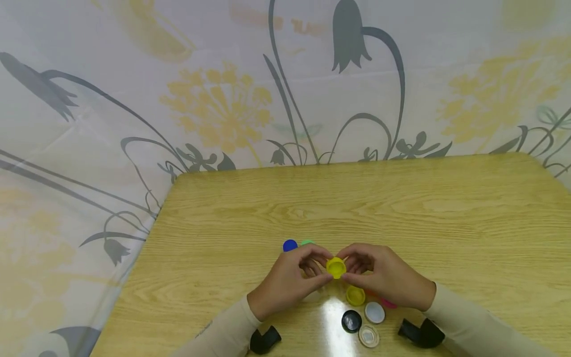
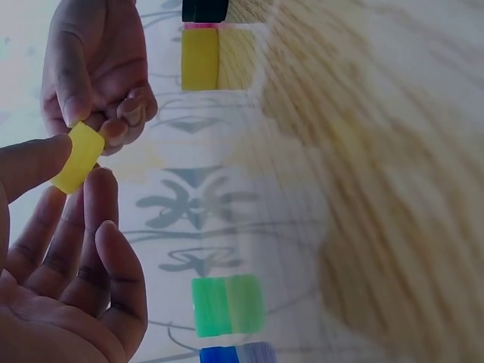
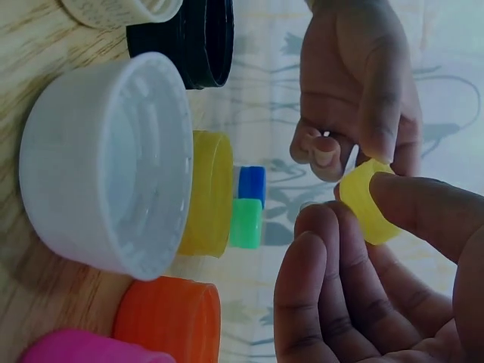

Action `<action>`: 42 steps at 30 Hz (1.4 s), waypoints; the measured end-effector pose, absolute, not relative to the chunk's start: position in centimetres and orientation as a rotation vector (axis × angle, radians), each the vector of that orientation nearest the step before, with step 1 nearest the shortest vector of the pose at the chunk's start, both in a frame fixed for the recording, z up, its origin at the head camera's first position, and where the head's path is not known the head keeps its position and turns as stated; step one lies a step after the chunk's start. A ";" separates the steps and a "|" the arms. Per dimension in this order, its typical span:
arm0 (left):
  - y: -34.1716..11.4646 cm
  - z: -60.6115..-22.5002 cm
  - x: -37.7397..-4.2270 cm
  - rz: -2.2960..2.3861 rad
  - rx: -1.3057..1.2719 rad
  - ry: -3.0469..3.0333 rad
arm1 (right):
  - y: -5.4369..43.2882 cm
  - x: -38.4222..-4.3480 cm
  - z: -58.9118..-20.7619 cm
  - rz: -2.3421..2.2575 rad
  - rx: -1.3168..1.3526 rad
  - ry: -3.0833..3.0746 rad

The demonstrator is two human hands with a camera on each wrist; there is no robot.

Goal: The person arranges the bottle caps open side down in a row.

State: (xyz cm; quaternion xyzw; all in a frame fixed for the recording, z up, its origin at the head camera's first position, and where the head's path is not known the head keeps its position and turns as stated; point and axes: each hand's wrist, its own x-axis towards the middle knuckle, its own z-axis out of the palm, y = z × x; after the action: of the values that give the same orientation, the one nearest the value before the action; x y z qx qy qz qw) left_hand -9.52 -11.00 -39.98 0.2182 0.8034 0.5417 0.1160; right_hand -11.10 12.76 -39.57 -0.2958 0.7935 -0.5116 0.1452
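Between my two hands, above the table, is a small yellow bottle cap [image 1: 336, 268] with its hollow side facing the head camera. My left hand [image 1: 292, 277] pinches its left edge between thumb and fingers. On the opposite edge, my right hand [image 1: 385, 272] pinches it the same way. The right wrist view shows the cap's ridged yellow side [image 3: 367, 204] under my thumb. Below the hands lie another yellow cap [image 1: 355, 296], a white cap [image 1: 374, 313], a black cap [image 1: 351, 322] and a beige cap [image 1: 369, 336].
Beyond my left hand lie a blue cap [image 1: 290, 245] and a green cap [image 1: 307, 242], partly hidden. An orange cap [image 3: 170, 321] and a pink cap [image 3: 94, 348] sit near my right hand. The wooden table [image 1: 232, 213] meets a floral-patterned cloth [image 1: 303, 89] at the back.
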 end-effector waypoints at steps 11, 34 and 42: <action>-11.0 -40.1 -9.5 1.543 0.680 2.425 | 12.6 -11.1 -39.4 -1.476 -0.776 2.249; -11.1 -40.0 -9.6 1.457 0.711 2.477 | 12.5 -11.1 -39.8 -1.468 -0.793 2.273; -11.0 -39.7 -9.6 1.453 0.662 2.479 | 12.4 -11.1 -40.0 -1.433 -0.869 2.344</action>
State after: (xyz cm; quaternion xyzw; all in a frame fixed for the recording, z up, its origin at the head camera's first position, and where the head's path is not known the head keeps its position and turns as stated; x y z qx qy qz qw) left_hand -9.57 -11.02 -39.72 0.2234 0.8368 0.4905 0.0962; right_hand -11.10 12.40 -39.96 -0.2989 0.8066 -0.4932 0.1296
